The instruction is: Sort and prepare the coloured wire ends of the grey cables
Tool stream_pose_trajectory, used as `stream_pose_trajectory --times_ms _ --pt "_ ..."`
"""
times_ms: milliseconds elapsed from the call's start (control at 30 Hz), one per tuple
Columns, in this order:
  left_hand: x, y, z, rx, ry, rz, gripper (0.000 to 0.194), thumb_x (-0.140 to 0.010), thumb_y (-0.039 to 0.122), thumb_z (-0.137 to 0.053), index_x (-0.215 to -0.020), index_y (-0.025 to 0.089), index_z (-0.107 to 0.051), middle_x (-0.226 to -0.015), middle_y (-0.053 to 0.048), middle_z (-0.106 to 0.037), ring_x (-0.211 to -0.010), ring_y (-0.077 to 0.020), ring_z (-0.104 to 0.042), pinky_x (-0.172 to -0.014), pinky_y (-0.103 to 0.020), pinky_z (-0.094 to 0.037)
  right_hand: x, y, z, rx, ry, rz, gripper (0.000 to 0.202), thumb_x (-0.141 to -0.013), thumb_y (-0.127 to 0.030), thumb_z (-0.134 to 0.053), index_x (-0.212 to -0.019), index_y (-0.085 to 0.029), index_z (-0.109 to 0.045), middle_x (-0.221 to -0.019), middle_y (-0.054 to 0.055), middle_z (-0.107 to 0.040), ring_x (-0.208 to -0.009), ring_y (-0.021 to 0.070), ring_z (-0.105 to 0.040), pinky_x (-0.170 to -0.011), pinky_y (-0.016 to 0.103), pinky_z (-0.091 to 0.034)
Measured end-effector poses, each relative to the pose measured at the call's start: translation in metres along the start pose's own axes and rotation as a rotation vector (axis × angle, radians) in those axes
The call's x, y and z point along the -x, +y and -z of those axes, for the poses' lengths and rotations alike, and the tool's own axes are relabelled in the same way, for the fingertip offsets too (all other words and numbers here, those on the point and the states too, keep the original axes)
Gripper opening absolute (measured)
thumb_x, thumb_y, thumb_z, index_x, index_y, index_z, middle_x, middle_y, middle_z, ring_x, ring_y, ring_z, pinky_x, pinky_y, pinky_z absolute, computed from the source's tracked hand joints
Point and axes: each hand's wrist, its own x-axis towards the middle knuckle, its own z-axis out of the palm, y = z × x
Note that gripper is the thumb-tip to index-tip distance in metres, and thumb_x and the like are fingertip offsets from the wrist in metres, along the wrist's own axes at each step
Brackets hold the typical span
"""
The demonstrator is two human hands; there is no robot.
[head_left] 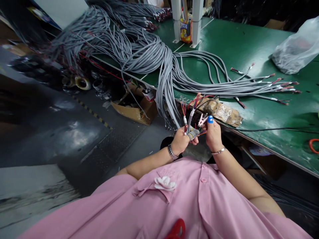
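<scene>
In front of my waist, my left hand (183, 138) is closed around the ends of grey cables (190, 120). Their thin coloured wires fan out above the fingers, and a grey cover sits on the thumb. Close beside it, my right hand (213, 135) is closed in a pinch, with a blue cap (210, 119) on the thumb. A small pale pink forked piece (202, 119) shows at its fingertips, among thin coloured wires. What exactly the right fingers grip is partly hidden.
A large heap of grey cables (149, 54) covers the left of the green table (239, 39) and hangs over its edge. A taped cardboard piece (221, 111) lies at the front edge. A plastic bag (296, 49) stands right; a cardboard box (132, 108) sits below.
</scene>
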Motion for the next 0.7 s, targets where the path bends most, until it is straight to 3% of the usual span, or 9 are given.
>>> stream_pose_trajectory --times_ms 200,400,700 --pt "-0.003 -0.004 0.0 0.005 0.008 -0.028 0.035 -0.074 0.045 -0.073 -0.076 0.013 -0.06 -0.055 -0.001 -0.063 -0.046 -0.0109 -0.057 -0.048 -0.023 -0.05 -0.008 0.0 -0.007 -0.333 -0.112 -0.317 0.047 -0.073 -0.066 -0.066 -0.073 -0.02 -0.063 -0.065 0.001 -0.064 -0.054 0.0124 -0.052 -0.051 0.026 -0.042" --pt "-0.003 -0.005 -0.001 -0.014 -0.006 -0.012 0.034 -0.074 0.045 -0.073 -0.076 0.014 -0.058 -0.054 0.0 -0.062 -0.045 -0.0102 -0.056 -0.047 -0.022 -0.049 -0.008 -0.002 -0.014 -0.462 -0.054 -0.341 0.041 -0.075 -0.06 -0.07 -0.073 -0.02 -0.063 -0.064 -0.001 -0.064 -0.054 0.0124 -0.054 -0.058 0.027 -0.048" --pt "0.005 -0.003 0.003 -0.011 -0.017 -0.031 0.037 -0.074 0.047 -0.073 -0.072 0.013 -0.059 -0.055 -0.002 -0.064 -0.046 -0.0109 -0.057 -0.047 -0.022 -0.049 -0.002 -0.004 0.001 -0.465 -0.214 -0.438 0.054 -0.079 -0.073 -0.053 -0.088 -0.021 -0.065 -0.085 0.004 -0.07 -0.066 0.0149 -0.061 -0.059 0.028 -0.051"
